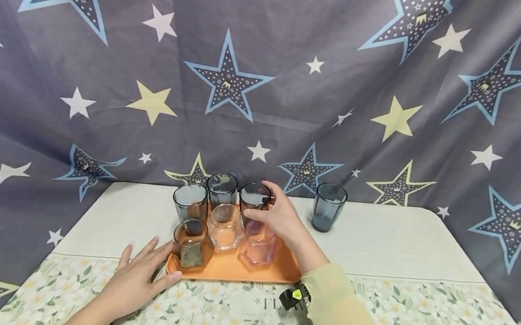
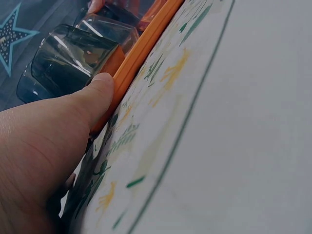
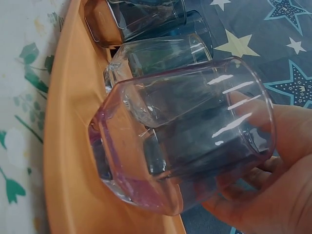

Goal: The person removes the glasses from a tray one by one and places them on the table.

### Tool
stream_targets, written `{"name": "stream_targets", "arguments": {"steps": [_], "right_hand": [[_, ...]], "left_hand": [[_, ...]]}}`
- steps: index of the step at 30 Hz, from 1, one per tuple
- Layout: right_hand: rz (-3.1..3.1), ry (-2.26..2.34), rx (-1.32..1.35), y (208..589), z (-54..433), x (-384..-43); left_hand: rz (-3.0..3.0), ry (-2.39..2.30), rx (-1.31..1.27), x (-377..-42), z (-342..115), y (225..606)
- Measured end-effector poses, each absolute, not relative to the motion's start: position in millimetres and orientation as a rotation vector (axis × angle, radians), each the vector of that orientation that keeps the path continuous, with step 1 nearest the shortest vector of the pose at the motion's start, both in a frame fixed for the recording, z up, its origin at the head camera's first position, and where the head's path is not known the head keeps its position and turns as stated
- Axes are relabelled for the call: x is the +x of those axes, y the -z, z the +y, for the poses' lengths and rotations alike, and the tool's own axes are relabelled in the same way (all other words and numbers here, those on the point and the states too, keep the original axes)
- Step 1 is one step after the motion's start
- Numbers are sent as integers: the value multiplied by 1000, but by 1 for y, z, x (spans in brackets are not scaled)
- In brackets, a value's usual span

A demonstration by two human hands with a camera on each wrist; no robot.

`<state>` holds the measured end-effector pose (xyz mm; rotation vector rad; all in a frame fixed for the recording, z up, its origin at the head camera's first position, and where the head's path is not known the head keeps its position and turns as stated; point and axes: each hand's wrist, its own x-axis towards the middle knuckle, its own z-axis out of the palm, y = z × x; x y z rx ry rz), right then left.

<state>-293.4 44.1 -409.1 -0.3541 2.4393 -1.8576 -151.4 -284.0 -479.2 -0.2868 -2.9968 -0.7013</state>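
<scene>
My right hand point(image 1: 281, 216) grips a dark blue-grey glass tumbler point(image 1: 254, 199) at the back right of an orange tray point(image 1: 234, 272), thumb and fingers around its sides. In front of that tumbler stands a pink-tinted glass point(image 3: 146, 146), which partly hides the grip in the right wrist view. A clear glass point(image 1: 225, 233) stands at the tray's middle, and a smoky grey glass point(image 1: 190, 248) at its front left. My left hand point(image 1: 138, 279) is at the tray's left front corner with fingers spread, its thumb point(image 2: 100, 92) touching the orange rim.
Two more blue-grey tumblers, one at back left point(image 1: 189, 202) and one at back middle point(image 1: 222, 187), stand close together behind the front glasses. Apart from the tray, another blue tumbler point(image 1: 328, 209) stands to the right. A starry curtain point(image 1: 266, 105) hangs behind the table.
</scene>
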Motion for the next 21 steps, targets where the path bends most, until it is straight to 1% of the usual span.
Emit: {"name": "stream_targets", "arguments": {"steps": [13,21], "right_hand": [[2503,1858,-382,405,46,-295],[2563,1848,-394,398,53,-292]], "left_hand": [[-3013,703,-293,-153,-285,471],[-3019,707,-287,-152,-284,477]]}}
